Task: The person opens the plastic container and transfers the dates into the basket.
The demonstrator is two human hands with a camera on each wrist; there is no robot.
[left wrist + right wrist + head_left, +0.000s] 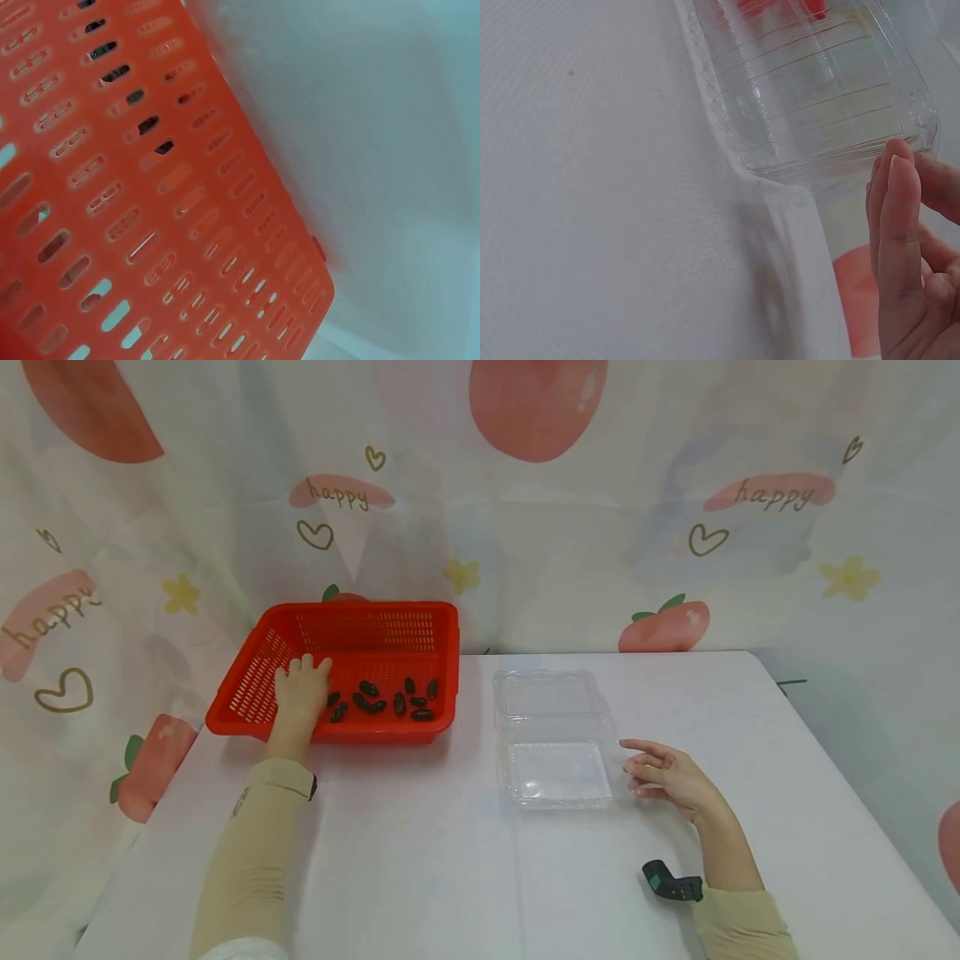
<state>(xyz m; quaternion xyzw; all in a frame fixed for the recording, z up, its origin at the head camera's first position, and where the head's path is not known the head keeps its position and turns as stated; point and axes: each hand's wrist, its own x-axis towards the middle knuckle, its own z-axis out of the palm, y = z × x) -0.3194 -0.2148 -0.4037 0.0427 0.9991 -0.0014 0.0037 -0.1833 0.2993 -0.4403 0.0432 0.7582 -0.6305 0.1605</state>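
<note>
In the head view my left hand (pixel 302 693) is inside the left part of a red plastic basket (pixel 255 618), back of the hand up and fingers spread. Several small dark, glossy oval fruits, like dates (pixel 399 702), lie on the basket floor to the right of it. The left wrist view shows the slotted basket wall (pixel 172 176), with dark pieces behind the slots and the hand itself hidden. My right hand (pixel 675 781) hovers with loosely bent fingers beside a clear plastic clamshell box (pixel 558 775). In the right wrist view its fingertips (pixel 900 187) overlap the box's corner.
The clamshell lies unfolded, its lid (pixel 547 693) toward the back. A white-covered table (pixel 420 860) carries everything, with a printed curtain (pixel 525 552) behind it. A black strapped device (pixel 671 883) sits at the right wrist.
</note>
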